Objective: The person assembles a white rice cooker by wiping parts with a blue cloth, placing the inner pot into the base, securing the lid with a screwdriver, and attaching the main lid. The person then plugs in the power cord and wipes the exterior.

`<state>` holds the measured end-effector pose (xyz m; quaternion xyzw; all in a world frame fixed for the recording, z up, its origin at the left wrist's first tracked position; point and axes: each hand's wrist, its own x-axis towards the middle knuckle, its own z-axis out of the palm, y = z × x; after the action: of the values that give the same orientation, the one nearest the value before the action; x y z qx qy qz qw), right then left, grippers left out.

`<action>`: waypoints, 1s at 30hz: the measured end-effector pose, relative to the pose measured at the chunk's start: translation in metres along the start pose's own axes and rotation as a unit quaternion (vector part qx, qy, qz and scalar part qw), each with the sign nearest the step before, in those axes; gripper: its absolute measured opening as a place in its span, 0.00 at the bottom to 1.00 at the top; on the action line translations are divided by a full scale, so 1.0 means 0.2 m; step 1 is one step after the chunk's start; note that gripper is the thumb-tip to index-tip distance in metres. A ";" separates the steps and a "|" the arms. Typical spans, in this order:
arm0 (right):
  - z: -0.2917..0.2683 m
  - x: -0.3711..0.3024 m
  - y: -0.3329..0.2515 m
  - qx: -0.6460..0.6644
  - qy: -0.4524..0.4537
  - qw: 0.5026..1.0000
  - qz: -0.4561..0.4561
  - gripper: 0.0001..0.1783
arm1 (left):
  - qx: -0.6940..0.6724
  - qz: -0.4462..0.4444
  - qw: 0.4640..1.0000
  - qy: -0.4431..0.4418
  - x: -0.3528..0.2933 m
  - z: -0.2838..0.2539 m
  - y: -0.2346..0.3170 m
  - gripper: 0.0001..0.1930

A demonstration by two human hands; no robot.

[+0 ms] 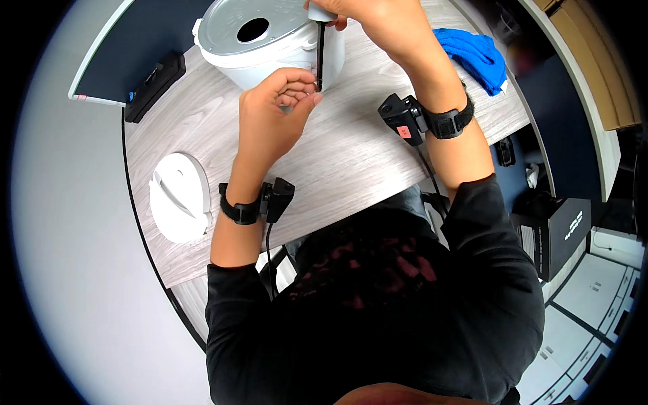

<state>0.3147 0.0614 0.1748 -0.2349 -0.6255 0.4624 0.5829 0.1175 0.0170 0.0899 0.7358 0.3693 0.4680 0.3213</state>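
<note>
My right hand (378, 20) is closed around the grey handle of a screwdriver (320, 50), whose dark shaft points down toward me. At the shaft's lower end, the thumb and fingertips of my left hand (280, 111) pinch the tip. Whether a small screw sits there too is hard to see. Just behind both hands stands a white, bucket-shaped appliance (229, 66) like a rice cooker. Its top is a grey metallic disc (287, 20) with a dark round hole. A round white cover (182, 216) with a curved ridge lies on the table to the left of my left forearm.
A crumpled blue cloth (472, 57) lies at the table's right, beyond my right forearm. A black case (155, 88) rests at the left edge against a dark panel (131, 47). Below the table on the right is a black box (557, 233). Cables hang from both wrist devices.
</note>
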 end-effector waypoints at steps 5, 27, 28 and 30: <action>0.02 0.01 0.00 -0.006 0.003 1.000 -0.013 0.09 | 0.026 0.018 0.999 -0.005 0.01 -0.02 0.03 0.12; 0.07 0.17 -0.11 -0.051 -0.070 0.995 -0.045 0.10 | 0.021 0.015 0.999 0.036 0.08 -0.12 0.09 0.16; 0.09 0.21 -0.13 -0.068 -0.066 0.994 -0.051 0.10 | 0.050 0.026 0.997 0.055 0.11 -0.14 0.11 0.15; 0.14 0.28 -0.18 -0.104 -0.048 0.991 -0.063 0.10 | 0.091 0.046 0.990 0.102 0.17 -0.17 0.13 0.15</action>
<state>0.2860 0.0832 0.2369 -0.2319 -0.7106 0.3683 0.5528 0.1016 0.0365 0.1377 0.7268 0.4073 0.5187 0.1919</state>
